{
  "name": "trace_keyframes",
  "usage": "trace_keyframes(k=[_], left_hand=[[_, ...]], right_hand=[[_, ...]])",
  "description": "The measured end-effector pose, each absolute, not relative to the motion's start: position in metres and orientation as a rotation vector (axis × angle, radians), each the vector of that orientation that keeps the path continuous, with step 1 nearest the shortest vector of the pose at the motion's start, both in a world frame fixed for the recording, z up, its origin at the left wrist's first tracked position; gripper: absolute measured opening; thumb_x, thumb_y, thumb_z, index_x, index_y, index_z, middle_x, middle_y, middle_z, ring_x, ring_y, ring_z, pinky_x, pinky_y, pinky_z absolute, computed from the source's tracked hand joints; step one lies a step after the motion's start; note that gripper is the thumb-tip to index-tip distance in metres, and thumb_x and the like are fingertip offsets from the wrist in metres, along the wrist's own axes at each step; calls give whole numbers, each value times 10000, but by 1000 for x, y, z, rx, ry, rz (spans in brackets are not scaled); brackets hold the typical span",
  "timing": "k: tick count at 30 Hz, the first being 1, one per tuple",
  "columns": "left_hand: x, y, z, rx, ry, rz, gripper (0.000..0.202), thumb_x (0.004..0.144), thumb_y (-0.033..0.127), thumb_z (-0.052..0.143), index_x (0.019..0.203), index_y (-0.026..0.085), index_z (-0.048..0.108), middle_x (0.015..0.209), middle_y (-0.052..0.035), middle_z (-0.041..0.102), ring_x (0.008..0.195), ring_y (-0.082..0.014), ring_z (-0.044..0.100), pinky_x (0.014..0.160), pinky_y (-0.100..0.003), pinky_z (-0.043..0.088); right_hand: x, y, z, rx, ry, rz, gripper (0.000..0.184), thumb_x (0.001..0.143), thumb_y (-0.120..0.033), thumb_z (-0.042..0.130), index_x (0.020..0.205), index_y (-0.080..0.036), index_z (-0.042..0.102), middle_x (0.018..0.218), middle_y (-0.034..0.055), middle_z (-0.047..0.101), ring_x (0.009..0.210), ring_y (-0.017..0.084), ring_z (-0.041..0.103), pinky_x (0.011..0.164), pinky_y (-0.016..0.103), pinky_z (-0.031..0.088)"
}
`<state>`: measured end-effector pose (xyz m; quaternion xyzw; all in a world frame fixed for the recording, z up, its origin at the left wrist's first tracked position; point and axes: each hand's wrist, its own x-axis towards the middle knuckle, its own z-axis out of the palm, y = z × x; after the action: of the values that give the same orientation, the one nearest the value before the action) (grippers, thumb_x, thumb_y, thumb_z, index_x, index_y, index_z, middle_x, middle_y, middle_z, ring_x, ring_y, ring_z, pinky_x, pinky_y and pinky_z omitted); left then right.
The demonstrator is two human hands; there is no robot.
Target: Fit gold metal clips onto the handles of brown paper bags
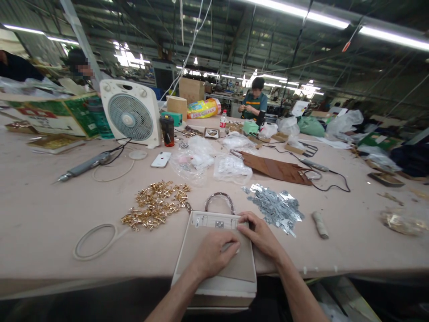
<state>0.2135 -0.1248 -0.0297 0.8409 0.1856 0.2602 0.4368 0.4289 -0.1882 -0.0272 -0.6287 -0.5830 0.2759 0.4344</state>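
A pale box-shaped handbag [248, 281] sits at the table's front edge, its flat beige panel [191, 250] facing up. The bag's dark, plastic-wrapped handle [219, 195] arches from the far side. Above the panel, my left hand [214, 254] is closed, fingers curled around something small and whitish that I cannot make out. Gripping the bag's upper right corner, my right hand [258, 231] has its thumb on the top face. Between the hands, near the handle, a light strip [204, 222] carries small metal fittings.
Gold metal fittings [157, 203] lie left of the bag, flat silver plates [278, 208] to the right. A tape roll [95, 241], an electric screwdriver [85, 166], a phone [161, 159], a fan [130, 114] and a brown leather piece [275, 167] surround them. A co-worker [254, 103] sits opposite.
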Motion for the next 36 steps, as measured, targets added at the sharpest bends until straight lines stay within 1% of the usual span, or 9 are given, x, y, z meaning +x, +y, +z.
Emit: trace_keyframes(k=[4,11,16,18,21,24,26,31,36], left_hand=[[216,-125,-30,2057,442,666,174,955,222,608,981,228,779,954,-2,798,888,-177,715,848,-264,492],[216,-123,-36,2100,424,638,224,970,260,614,1117,244,781,1089,-23,809,987,-204,743,912,-291,522],[215,-123,-38,2189,419,579,313,945,250,620,1232,230,744,1221,-58,777,1117,-254,719,1017,-358,517],[215,-123,-37,2204,434,547,426,926,237,624,1349,232,673,1257,-65,761,1138,-265,708,1038,-382,512],[213,-123,-36,2190,470,498,727,901,221,612,1592,233,384,1168,-48,782,1050,-261,720,966,-387,544],[212,-123,-37,2194,467,468,927,849,172,603,1663,226,163,1107,-31,787,1002,-256,717,918,-371,554],[211,-122,-39,2214,460,463,995,803,157,620,1668,238,135,1140,-41,778,1028,-266,712,929,-375,551],[209,-122,-43,2260,459,469,1075,741,206,678,1670,212,137,1273,-125,726,1097,-326,703,929,-410,563],[208,-123,-44,2287,451,473,1045,753,192,643,1672,208,147,1244,-130,738,1060,-325,721,896,-399,577]], right_hand=[[425,-186,-30,-1558,-1257,775,451,858,-380,736,1259,-228,597,1201,71,708,1072,246,687,945,374,530],[419,-182,-44,-1723,-1267,503,311,922,-461,647,1100,-214,712,953,47,749,770,220,648,727,340,517],[414,-181,-55,-1715,-1246,315,314,953,-481,606,1050,-214,739,1026,91,764,886,257,677,823,375,535],[413,-182,-54,-1702,-1253,281,305,962,-467,606,1076,-216,736,1062,96,757,947,264,683,854,382,540],[410,-190,-49,-1641,-1248,120,279,979,-420,618,1148,-219,709,1149,105,726,1058,270,662,918,408,535],[404,-208,-45,-1523,-1303,-31,222,995,-341,615,1177,-239,693,1176,103,707,1122,274,641,998,456,515],[398,-221,-46,-1451,-1425,-25,239,988,-287,628,1219,-260,687,1193,102,703,1145,281,641,1013,477,520],[384,-236,-59,-1444,-1736,16,478,959,-235,695,1421,-324,615,1314,104,670,1236,302,614,1049,501,526],[380,-234,-66,-1449,-1767,70,388,989,-210,658,1348,-356,677,1194,88,688,1112,259,654,932,435,582]])
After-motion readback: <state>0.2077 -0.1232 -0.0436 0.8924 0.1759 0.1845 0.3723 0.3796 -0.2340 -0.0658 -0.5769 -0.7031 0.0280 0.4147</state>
